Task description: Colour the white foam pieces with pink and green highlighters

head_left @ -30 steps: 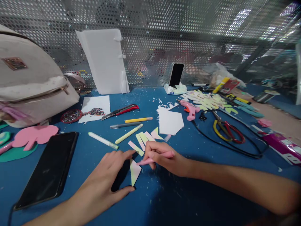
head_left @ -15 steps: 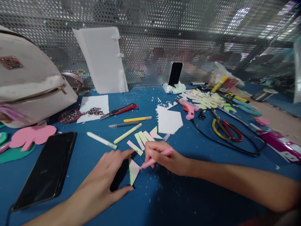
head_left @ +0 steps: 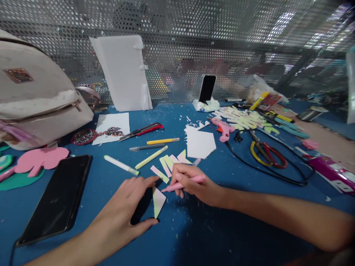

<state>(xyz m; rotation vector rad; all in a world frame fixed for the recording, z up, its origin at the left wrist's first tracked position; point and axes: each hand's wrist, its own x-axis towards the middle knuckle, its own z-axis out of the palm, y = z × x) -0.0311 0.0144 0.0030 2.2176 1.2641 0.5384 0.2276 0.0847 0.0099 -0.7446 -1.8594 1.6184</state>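
A small triangular piece of paper [head_left: 159, 201], pale pink with yellow-green edges, lies on the blue table. My left hand [head_left: 130, 203] steadies it, index fingertip at its top corner and thumb at its bottom corner. My right hand [head_left: 191, 181] is closed around a pink marker [head_left: 183, 183], whose tip points left at the triangle's upper right edge. Just beyond my fingers lie several coloured paper strips [head_left: 160, 174] and a pink-and-green cut piece [head_left: 183, 157]. A yellow-green marker [head_left: 151, 157] and a white marker with green ends [head_left: 121, 165] rest to the left of them.
At left are a dark phone [head_left: 57, 195], pink foam shape [head_left: 41, 160] and white backpack [head_left: 41, 96]. A box cutter [head_left: 142, 131] lies behind the markers. At right are a pink glue gun [head_left: 222, 129], pliers [head_left: 267, 153], a looping black cable and a strip pile [head_left: 241, 117].
The pink marker's tip has moved up and left along the triangle's edge, and the marker lies flatter. My left hand keeps its hold. The camera view has shifted slightly.
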